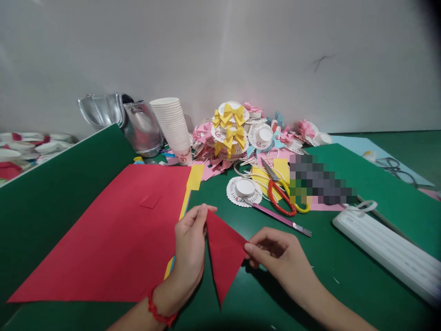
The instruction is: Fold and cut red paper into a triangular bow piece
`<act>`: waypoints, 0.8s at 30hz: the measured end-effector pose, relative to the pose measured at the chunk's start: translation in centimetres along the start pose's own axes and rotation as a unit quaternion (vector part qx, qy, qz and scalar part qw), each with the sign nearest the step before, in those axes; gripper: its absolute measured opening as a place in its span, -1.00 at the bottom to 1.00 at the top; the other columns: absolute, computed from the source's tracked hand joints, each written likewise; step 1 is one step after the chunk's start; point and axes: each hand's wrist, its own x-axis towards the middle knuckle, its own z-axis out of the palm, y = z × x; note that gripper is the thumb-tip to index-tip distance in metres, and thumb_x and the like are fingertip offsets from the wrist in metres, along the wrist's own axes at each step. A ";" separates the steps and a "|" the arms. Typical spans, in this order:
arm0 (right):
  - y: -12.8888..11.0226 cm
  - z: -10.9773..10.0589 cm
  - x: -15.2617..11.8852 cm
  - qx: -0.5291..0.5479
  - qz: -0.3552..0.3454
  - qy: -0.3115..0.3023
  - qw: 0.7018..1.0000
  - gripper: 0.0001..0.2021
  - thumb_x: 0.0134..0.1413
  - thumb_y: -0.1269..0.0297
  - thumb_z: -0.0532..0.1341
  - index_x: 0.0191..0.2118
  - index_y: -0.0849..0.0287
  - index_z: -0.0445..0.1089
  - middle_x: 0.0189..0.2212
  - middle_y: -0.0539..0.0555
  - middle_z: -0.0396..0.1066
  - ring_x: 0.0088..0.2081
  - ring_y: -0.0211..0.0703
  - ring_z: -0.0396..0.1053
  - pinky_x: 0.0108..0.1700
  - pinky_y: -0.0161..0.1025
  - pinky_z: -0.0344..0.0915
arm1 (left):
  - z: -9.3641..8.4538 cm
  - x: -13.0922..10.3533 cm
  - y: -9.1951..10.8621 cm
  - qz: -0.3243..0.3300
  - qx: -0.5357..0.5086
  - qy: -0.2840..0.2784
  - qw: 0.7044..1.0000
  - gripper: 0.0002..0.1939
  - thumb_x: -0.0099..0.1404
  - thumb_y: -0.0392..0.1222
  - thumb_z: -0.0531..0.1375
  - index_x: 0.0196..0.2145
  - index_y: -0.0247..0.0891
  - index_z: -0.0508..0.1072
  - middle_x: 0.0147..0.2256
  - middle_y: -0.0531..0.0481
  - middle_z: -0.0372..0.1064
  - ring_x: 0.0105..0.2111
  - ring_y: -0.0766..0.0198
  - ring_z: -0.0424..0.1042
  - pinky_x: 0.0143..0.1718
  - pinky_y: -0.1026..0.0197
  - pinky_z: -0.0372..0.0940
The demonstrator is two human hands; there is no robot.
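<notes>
Between my hands is a red paper triangle (224,255), folded, with one corner pointing down toward me. My left hand (192,246), a red cord bracelet on its wrist, pinches the triangle's upper left corner. At the right corner, the thumb and fingers of my right hand (272,250) grip the paper. A large red paper sheet (113,243) lies left of my left hand, with a small red piece (150,201) on it. Yellow and blue edges show beneath the sheet. Beyond my hands lie a purple craft knife (275,217) and red-and-yellow scissors (282,197).
Behind stand a stack of paper cups (174,126) and a silver bag (143,126). Paper ornaments with yellow bows (234,115) are heaped by the wall. A doily with a cup base (230,193) lies nearer. On the right is a white power strip (389,250); a green board (62,165) leans left.
</notes>
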 end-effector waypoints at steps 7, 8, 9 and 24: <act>0.0 0.6 -0.2 0.029 -0.001 0.000 1.000 -0.79 -0.15 0.19 0.28 -0.57 0.22 0.35 -0.67 0.00 0.39 -0.62 -0.33 0.32 -0.53 -0.40 0.25 | 0.2 0.8 0.0 0.244 0.205 0.009 0.948 -0.80 0.26 -0.23 0.00 -0.44 -0.23 0.38 -0.45 0.05 0.36 -0.40 0.28 0.32 -0.38 0.32 0.20; 0.0 0.7 -0.2 0.033 -0.003 0.002 0.999 -0.79 -0.15 0.19 0.28 -0.57 0.22 0.35 -0.67 0.00 0.40 -0.61 -0.33 0.33 -0.53 -0.40 0.26 | 0.3 0.9 0.0 0.263 0.207 0.006 0.942 -0.80 0.26 -0.24 -0.01 -0.43 -0.22 0.38 -0.45 0.05 0.36 -0.40 0.28 0.33 -0.37 0.32 0.20; 0.0 0.7 -0.2 0.038 -0.006 0.006 0.999 -0.79 -0.15 0.19 0.28 -0.57 0.22 0.35 -0.66 0.00 0.40 -0.61 -0.32 0.34 -0.52 -0.39 0.28 | 0.3 1.0 0.0 0.274 0.203 0.003 0.940 -0.81 0.26 -0.24 0.00 -0.42 -0.22 0.38 -0.43 0.04 0.37 -0.38 0.27 0.33 -0.36 0.32 0.20; -0.5 -0.3 0.6 0.087 -0.021 0.099 0.991 -0.81 -0.24 0.20 0.35 -0.56 0.24 0.43 -0.65 0.01 0.43 -0.60 -0.30 0.35 -0.48 -0.35 0.34 | 1.3 -1.0 -0.1 0.048 0.066 -0.075 0.994 -0.78 0.12 -0.17 0.14 -0.61 -0.27 0.28 -0.64 0.16 0.06 -0.61 0.40 0.02 -0.59 0.37 0.00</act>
